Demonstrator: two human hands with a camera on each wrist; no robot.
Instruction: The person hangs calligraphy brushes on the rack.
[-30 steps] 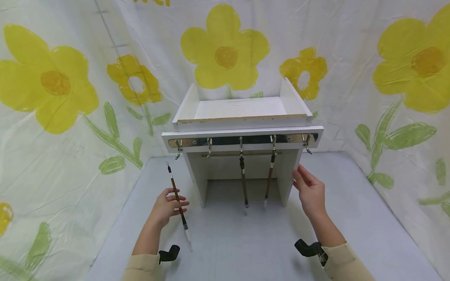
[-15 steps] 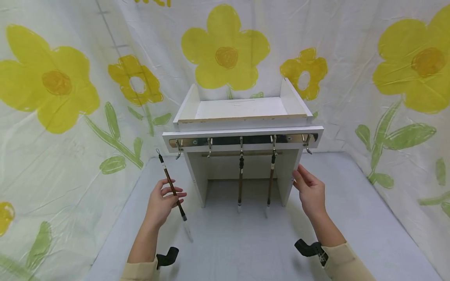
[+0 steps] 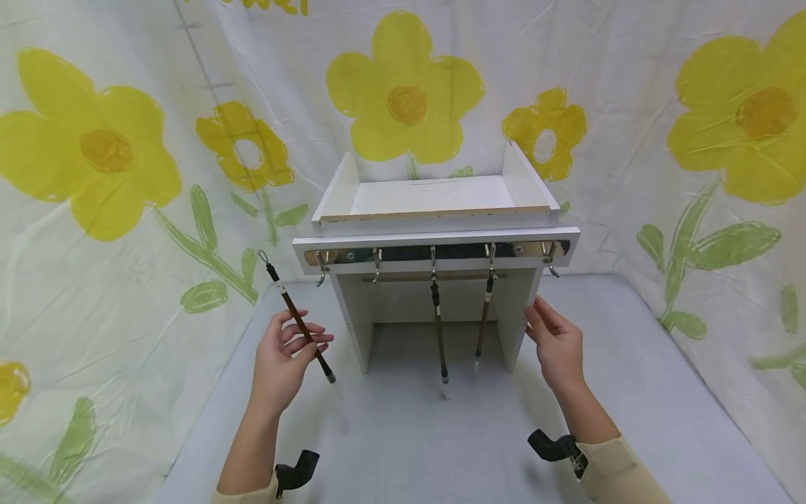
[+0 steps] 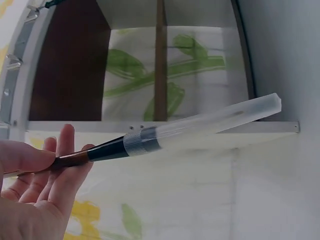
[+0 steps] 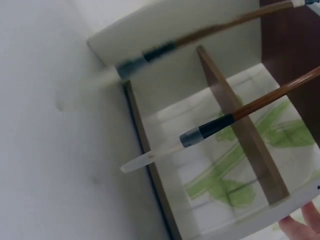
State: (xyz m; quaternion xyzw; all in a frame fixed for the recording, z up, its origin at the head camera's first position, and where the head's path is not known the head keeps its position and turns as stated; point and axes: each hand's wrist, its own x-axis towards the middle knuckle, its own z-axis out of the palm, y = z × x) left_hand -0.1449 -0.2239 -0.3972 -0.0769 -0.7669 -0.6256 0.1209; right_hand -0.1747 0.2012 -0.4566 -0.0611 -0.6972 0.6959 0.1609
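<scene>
In my left hand (image 3: 283,364) I hold a calligraphy brush (image 3: 296,315), pinched between thumb and fingers. Its cord loop points up and to the left, and a clear cap (image 4: 220,120) covers the tip at the lower end. My right hand (image 3: 557,346) grips the right side panel of the white rack (image 3: 434,220). Along the rack's front runs a metal strip with several hooks (image 3: 378,264). A second brush (image 3: 439,329) hangs from the middle hook and a third brush (image 3: 483,325) from the one right of it, both capped.
The rack stands on a pale table (image 3: 403,448) close to the back cloth (image 3: 460,35), which is painted with yellow flowers. The two outer hooks and the second from the left bear nothing. A black wrist camera (image 3: 296,469) sits on each forearm.
My left hand has risen and moved slightly left, tilting its brush more to the left. The two hanging brushes swing a little. My right hand stays on the panel.
</scene>
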